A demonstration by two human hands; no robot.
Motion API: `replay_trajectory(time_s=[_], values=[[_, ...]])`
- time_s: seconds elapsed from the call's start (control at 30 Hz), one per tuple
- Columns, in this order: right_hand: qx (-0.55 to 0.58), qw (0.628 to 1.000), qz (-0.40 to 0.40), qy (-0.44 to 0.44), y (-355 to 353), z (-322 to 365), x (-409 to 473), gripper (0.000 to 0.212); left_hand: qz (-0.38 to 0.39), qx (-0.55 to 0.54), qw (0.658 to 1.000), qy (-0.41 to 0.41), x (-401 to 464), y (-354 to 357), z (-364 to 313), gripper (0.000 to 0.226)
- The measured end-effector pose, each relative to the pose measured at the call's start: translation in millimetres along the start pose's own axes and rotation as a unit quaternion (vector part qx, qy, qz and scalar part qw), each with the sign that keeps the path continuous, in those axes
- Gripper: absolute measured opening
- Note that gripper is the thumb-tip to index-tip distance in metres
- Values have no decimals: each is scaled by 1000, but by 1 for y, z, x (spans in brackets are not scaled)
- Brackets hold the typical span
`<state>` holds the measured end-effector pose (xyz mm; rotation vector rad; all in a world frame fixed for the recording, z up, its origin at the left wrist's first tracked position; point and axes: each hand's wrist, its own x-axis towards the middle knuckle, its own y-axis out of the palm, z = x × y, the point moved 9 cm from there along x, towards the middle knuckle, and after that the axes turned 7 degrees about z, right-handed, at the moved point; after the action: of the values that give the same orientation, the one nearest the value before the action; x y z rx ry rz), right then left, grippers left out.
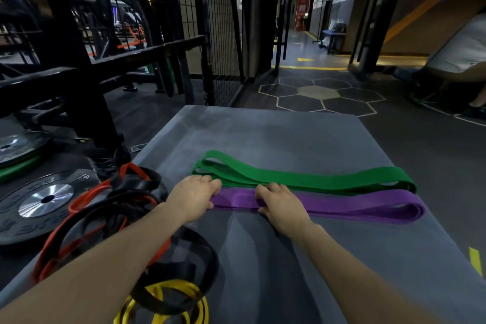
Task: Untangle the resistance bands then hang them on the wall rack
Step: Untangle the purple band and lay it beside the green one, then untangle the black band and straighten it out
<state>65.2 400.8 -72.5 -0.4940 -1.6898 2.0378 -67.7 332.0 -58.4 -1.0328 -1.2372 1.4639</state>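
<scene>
Grey mat [289,139]: both hands press purple band [355,205].

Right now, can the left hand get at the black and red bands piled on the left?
Probably yes. The left hand rests on the purple band's end, and the black and red bands lie just to its left on the mat, with nothing between them.
</scene>
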Motion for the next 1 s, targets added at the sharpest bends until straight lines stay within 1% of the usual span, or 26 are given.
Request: replay_trajectory(time_s=[0.1, 0.2, 0.3, 0.43, 0.53, 0.63, 0.7, 0.77, 0.87, 0.93, 1.0], values=[[-4, 1000, -1, -9, -6, 11, -3, 36, -44, -39, 998, 1, -12, -20, 2, 37], [25, 1000, -14, -11, -17, 29, -12, 41, -75, -101, 992, -11, -41, -42, 13, 45], [46, 999, -9, -10, -22, 51, -26, 44, -108, -173, 978, -39, -87, -55, 28, 37], [93, 995, 4, -29, -18, 94, -55, 42, -135, -247, 956, -85, -158, -49, 42, 28], [139, 989, 18, -54, -10, 130, -77, 38, -126, -285, 942, -122, -202, -30, 45, 28], [188, 979, 12, -73, -1, 158, -98, 38, -103, -307, 931, -167, -232, -11, 42, 34], [211, 975, 12, -67, 8, 169, -106, 40, -110, -327, 920, -186, -243, -3, 40, 39], [208, 976, 10, -71, 13, 175, -106, 44, -126, -340, 910, -203, -252, 3, 38, 41], [202, 976, 25, -71, 17, 178, -99, 58, -146, -374, 889, -222, -262, 9, 40, 39], [181, 980, 33, -73, 19, 183, -95, 64, -144, -373, 889, -225, -264, 10, 40, 39], [145, 986, 13, -80, 19, 190, -92, 55, -147, -369, 889, -226, -266, 10, 40, 41]])
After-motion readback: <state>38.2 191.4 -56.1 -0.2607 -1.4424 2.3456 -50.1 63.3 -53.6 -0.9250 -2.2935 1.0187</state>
